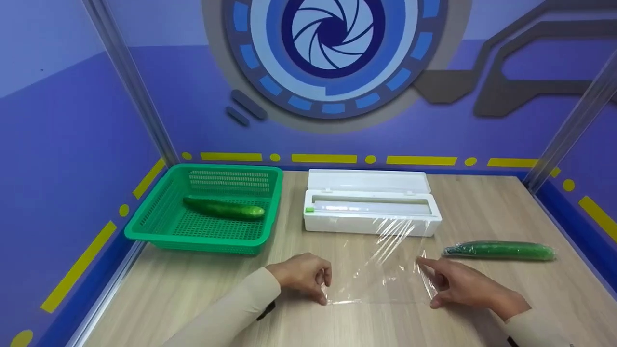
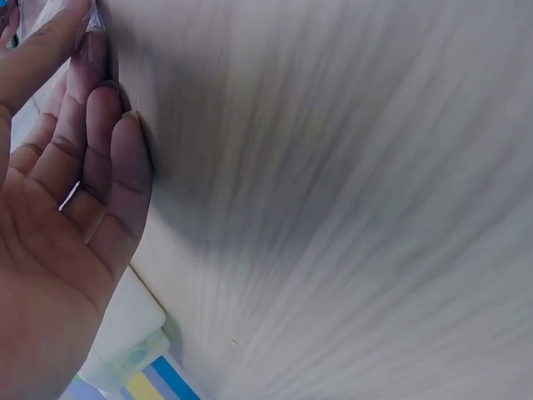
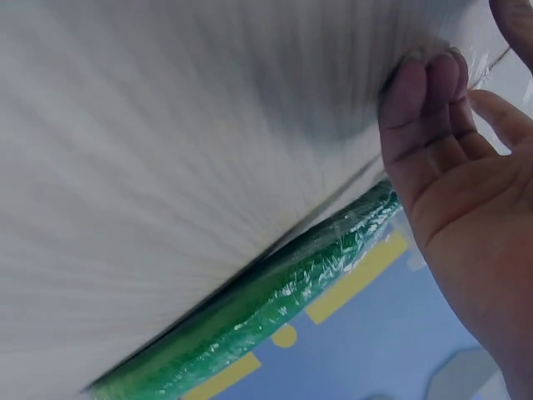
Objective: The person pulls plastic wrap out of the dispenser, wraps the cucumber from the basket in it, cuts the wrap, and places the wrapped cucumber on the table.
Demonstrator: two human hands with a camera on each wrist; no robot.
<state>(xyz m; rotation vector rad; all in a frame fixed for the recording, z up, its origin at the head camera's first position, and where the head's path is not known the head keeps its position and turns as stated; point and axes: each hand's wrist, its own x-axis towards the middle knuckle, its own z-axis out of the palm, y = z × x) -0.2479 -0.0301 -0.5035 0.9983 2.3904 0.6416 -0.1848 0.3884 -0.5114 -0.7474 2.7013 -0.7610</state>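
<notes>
A sheet of clear cling film (image 1: 381, 277) stretches toward me from a roll (image 1: 371, 207) in a white dispenser box (image 1: 337, 224) with its lid raised. My left hand (image 1: 302, 273) pinches the film's near left corner. At the near right corner, my right hand (image 1: 470, 285) holds the film between thumb and fingers, low over the table. Just beyond the right hand lies a cucumber wrapped in film (image 1: 506, 251), also seen in the right wrist view as a shiny green length (image 3: 266, 300). The left wrist view shows the left fingers (image 2: 117, 167) close along the wood.
On the left stands a green plastic basket (image 1: 193, 244) with an unwrapped cucumber (image 1: 224, 208) inside. The wood-grain table (image 1: 294, 323) is bounded by a blue patterned back wall (image 1: 173, 106) and side walls. A green slider (image 1: 310, 210) sits at the box's left end.
</notes>
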